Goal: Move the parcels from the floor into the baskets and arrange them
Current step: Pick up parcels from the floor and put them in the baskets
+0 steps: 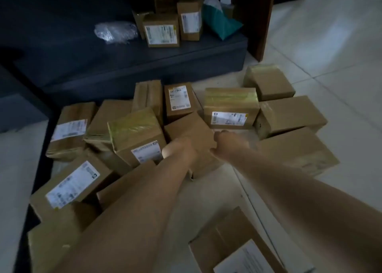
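Both hands, left hand (177, 148) and right hand (222, 142), clasped the plain cardboard parcel (192, 132) by opposite sides; it looked stiff, probably light.

Brown cardboard parcels (182, 115) crowd the tiled floor (330, 55), many with white labels, some taped yellow. One plain tilted parcel (196, 132) sits mid-pile. Left of it a yellow-taped box (136, 136); right of it a labelled box (230, 109).

both grips' fingers behind the parcel (192, 132)
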Motion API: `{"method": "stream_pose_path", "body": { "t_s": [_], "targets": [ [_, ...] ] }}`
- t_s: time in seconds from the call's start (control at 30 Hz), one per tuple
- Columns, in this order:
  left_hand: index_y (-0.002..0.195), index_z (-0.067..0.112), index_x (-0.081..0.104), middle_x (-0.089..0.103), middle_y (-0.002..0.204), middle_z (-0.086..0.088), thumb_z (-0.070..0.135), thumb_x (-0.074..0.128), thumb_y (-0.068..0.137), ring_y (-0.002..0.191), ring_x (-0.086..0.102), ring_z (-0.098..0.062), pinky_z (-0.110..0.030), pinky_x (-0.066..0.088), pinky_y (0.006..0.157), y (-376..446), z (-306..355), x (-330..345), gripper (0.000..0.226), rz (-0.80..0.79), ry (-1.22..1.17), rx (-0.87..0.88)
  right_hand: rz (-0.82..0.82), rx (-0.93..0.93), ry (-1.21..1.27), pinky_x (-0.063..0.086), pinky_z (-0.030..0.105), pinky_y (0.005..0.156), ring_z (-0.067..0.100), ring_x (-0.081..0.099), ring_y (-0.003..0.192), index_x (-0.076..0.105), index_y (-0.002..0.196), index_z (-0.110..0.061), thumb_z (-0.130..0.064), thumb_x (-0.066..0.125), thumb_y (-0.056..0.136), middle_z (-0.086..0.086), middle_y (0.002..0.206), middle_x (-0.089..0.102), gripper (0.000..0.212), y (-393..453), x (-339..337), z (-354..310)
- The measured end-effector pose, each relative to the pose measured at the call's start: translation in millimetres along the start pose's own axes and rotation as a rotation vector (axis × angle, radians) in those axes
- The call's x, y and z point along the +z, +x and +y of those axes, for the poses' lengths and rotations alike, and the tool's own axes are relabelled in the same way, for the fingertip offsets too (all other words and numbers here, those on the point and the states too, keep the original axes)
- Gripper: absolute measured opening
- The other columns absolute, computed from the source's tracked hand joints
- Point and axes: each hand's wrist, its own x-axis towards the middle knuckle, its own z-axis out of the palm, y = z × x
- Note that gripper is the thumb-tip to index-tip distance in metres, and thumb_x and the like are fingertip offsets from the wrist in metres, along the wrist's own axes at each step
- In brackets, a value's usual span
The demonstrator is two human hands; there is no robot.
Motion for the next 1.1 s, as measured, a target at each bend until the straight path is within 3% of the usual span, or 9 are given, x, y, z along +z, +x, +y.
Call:
{"method": "stream_pose_path", "body": {
  "t_s": [0.1, 0.2, 0.3, 0.37, 0.53, 0.67, 0.87, 1.0, 1.1],
  "targets": [
    [0.138, 0.015, 0.038, 0.04, 0.142, -0.009, 0.026, 0.043, 0.095, 0.128, 0.041, -0.029, -0.041, 0.04, 0.097, 7.3, -3.9, 30.9, 0.044, -0.03, -0.007, -0.033, -0.005, 0.06, 0.054, 0.041, 0.039, 0.09, 0.028, 0.045, 0.12, 0.037, 0.134, -0.011, -0.039, 0.059, 0.085, 0.008, 0.129, 0.046, 0.061, 7.8, 29.6, 2.3],
    [0.137, 0.014, 0.037, 0.041, 0.142, -0.01, 0.038, 0.049, 0.092, 0.124, 0.046, -0.03, -0.042, 0.042, 0.099, 3.2, -10.6, 63.3, 0.052, -0.017, -0.292, -0.033, -0.045, 0.13, 0.122, 0.039, 0.042, 0.096, 0.031, 0.04, 0.123, 0.029, 0.138, -0.006, -0.036, 0.063, 0.084, 0.01, 0.133, 0.037, 0.071, 6.5, 52.5, -0.5],
    [0.143, 0.01, 0.024, 0.018, 0.153, -0.011, 0.039, 0.054, 0.089, 0.126, 0.043, -0.034, -0.044, 0.042, 0.099, -6.7, -10.2, 80.3, 0.068, 0.023, -0.489, -0.014, -0.016, 0.215, 0.259, 0.037, 0.041, 0.1, 0.033, 0.037, 0.126, 0.022, 0.14, 0.001, -0.031, 0.067, 0.083, 0.014, 0.138, 0.03, 0.08, 8.0, 62.3, -0.1],
    [0.145, 0.01, 0.017, 0.024, 0.15, -0.015, 0.045, 0.054, 0.088, 0.124, 0.045, -0.036, -0.044, 0.042, 0.099, -6.5, -8.7, 83.2, 0.077, 0.027, -0.554, -0.046, -0.024, 0.284, 0.369, 0.035, 0.039, 0.103, 0.033, 0.037, 0.127, 0.022, 0.14, 0.002, -0.037, 0.069, 0.08, 0.016, 0.138, 0.031, 0.086, 14.2, 64.9, 1.8],
    [0.148, 0.018, 0.007, 0.04, 0.142, -0.013, 0.048, 0.048, 0.089, 0.117, 0.053, -0.032, -0.045, 0.047, 0.096, 1.5, -1.8, 79.5, 0.078, -0.004, -0.668, -0.166, 0.076, 0.381, 0.587, 0.041, 0.042, 0.098, 0.033, 0.045, 0.12, 0.036, 0.128, -0.003, -0.054, 0.073, 0.069, 0.016, 0.129, 0.043, 0.087, 16.0, 73.4, 9.8],
    [0.146, 0.024, 0.016, 0.042, 0.139, -0.011, 0.036, 0.048, 0.09, 0.112, 0.055, -0.031, -0.04, 0.05, 0.09, -0.1, 2.3, 87.3, 0.065, 0.003, -0.702, -0.135, 0.158, 0.399, 0.747, 0.044, 0.035, 0.077, 0.029, 0.055, 0.106, 0.04, 0.117, -0.008, -0.04, 0.079, 0.068, 0.013, 0.117, 0.054, 0.07, 3.9, 80.7, 22.3],
    [0.146, 0.022, 0.017, 0.043, 0.137, -0.01, 0.023, 0.054, 0.088, 0.112, 0.054, -0.028, -0.04, 0.051, 0.09, 1.1, -5.6, 88.3, 0.069, 0.007, -0.552, -0.062, 0.003, 0.414, 0.679, 0.046, 0.037, 0.091, 0.029, 0.051, 0.115, 0.042, 0.128, -0.007, -0.043, 0.072, 0.075, 0.013, 0.128, 0.051, 0.071, -1.7, 79.8, 34.7],
    [0.148, 0.026, 0.014, 0.04, 0.14, -0.007, 0.021, 0.063, 0.08, 0.112, 0.055, -0.027, -0.039, 0.053, 0.087, 0.2, -10.1, 92.7, 0.084, -0.033, -0.681, -0.034, 0.053, 0.396, 0.799, 0.045, 0.033, 0.084, 0.028, 0.055, 0.111, 0.046, 0.125, -0.008, -0.036, 0.075, 0.074, 0.01, 0.122, 0.058, 0.066, -8.0, 82.7, 35.5],
    [0.147, 0.027, 0.018, 0.045, 0.138, -0.001, 0.02, 0.066, 0.078, 0.107, 0.054, -0.017, -0.021, 0.052, 0.073, 2.4, -13.6, 99.0, 0.085, -0.016, -0.835, -0.012, 0.143, 0.386, 0.768, 0.042, 0.029, 0.079, 0.027, 0.056, 0.109, 0.049, 0.125, -0.011, -0.037, 0.076, 0.072, 0.008, 0.12, 0.06, 0.064, -14.5, 82.3, 38.8]
  ]
}}
